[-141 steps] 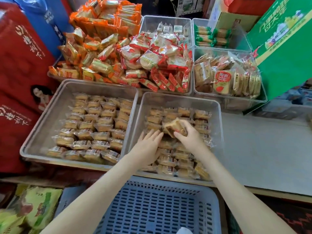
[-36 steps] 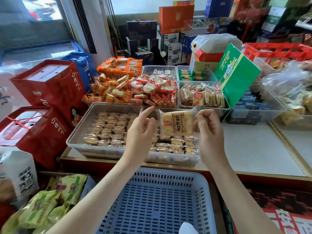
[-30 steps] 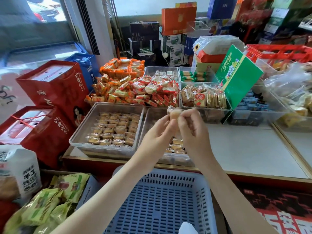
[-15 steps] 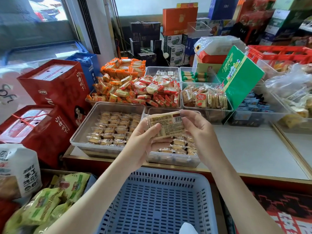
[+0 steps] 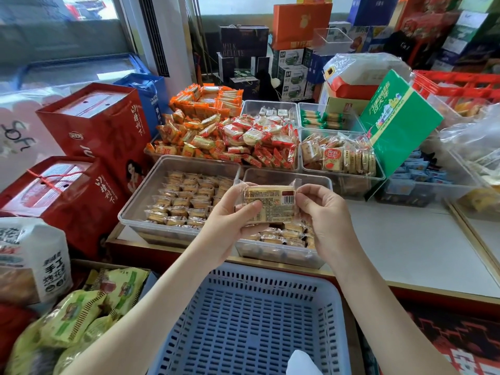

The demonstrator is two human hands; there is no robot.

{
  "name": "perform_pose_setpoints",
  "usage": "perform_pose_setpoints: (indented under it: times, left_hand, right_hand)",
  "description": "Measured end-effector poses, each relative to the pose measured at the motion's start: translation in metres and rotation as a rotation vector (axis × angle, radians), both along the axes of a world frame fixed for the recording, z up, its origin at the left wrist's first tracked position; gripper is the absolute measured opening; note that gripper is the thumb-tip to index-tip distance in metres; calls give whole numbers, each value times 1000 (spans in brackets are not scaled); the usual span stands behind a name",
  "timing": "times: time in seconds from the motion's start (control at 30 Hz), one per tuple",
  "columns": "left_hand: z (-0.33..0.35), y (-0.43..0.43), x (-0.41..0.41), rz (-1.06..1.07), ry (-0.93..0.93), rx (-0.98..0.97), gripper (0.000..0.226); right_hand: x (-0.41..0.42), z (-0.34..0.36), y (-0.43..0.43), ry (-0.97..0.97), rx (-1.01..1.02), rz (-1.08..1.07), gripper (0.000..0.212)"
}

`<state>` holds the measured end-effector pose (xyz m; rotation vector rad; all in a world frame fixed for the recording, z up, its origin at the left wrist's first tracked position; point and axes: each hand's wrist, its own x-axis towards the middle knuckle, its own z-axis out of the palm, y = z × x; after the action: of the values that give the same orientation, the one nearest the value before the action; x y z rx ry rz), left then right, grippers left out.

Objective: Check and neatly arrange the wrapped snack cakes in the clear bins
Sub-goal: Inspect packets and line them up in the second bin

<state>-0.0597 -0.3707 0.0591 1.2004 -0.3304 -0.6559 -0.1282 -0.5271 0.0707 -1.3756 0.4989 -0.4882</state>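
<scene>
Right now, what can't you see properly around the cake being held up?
Head view only.
- Print on the clear-wrapped yellow snack cake: too small and blurred to read.
- Cakes in the clear plastic bin beneath the held cake: mostly hidden by the left hand, right hand and that cake.
- White object in the blue slotted plastic basket: cut off by the bottom edge.

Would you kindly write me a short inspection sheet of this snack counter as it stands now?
Surface: pale counter carrying the bins.
Job's things: one wrapped snack cake held up, barcode side showing; left clear bin with cakes in rows; right clear bin with more cakes.
Clutter: blue basket below; heaped orange and red snack packs; red gift boxes; green box.
Grippers: left hand holds the cake's left end; right hand pinches its right end.
Cables: nothing seen.
Surroundings: stacked boxes behind; window at left.
</scene>
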Motion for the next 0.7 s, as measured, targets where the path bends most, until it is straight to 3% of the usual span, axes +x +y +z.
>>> perform_pose_setpoints:
  times: [0.2,0.43,0.5,0.6,0.7]
  left_hand:
    - [-5,2,9,7,89,-23,17]
    - [-13,7,28,-176,260,-104,39]
    - [-18,4,35,-172,271,-95,37]
    - [-28,-9,44,-87,295,-28,33]
    - [-35,-25,54,-32,310,14,29]
  right_hand:
    - [12,-13,0,17,-73,-16,17]
    - [27,-24,-14,62,-41,8,15]
    - [31,-33,-21,112,-212,7,12]
    - [38,-45,-24,155,-666,-20,17]
    - [48,-50,-23,239,-765,74,34]
